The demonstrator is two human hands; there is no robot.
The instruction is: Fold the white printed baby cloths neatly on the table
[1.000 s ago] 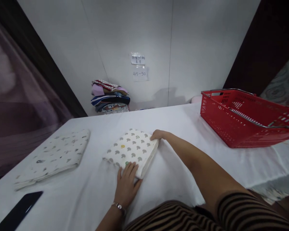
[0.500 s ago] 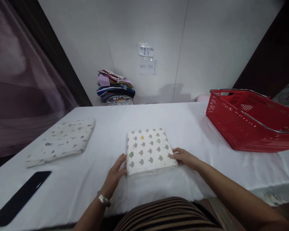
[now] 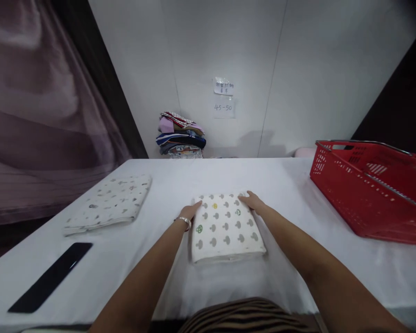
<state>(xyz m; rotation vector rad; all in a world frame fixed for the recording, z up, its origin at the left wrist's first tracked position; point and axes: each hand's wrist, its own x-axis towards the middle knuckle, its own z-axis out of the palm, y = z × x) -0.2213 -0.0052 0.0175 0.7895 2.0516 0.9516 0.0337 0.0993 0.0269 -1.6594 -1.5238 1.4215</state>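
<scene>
A folded white cloth (image 3: 226,227) printed with grey mushrooms, a few of them green or yellow, lies flat in front of me. My left hand (image 3: 190,212), below a silver bracelet, grips its far left corner, the thumb resting on top. At the far right corner my right hand (image 3: 252,201) holds the edge in the same way. The other fingers of both hands are mostly hidden at the sides of the cloth.
The white-covered table (image 3: 263,178) bears a second folded patterned cloth (image 3: 113,201) on the left. Nearer me lies a flat black object (image 3: 52,277). A red plastic basket (image 3: 350,194) stands at right. Behind the table is a stack of folded fabrics (image 3: 180,136) against the wall.
Both hands have moved from the near sides of the mushroom cloth to its far corners. The camera view has shifted, so everything appears a little lower and mostly further right.
</scene>
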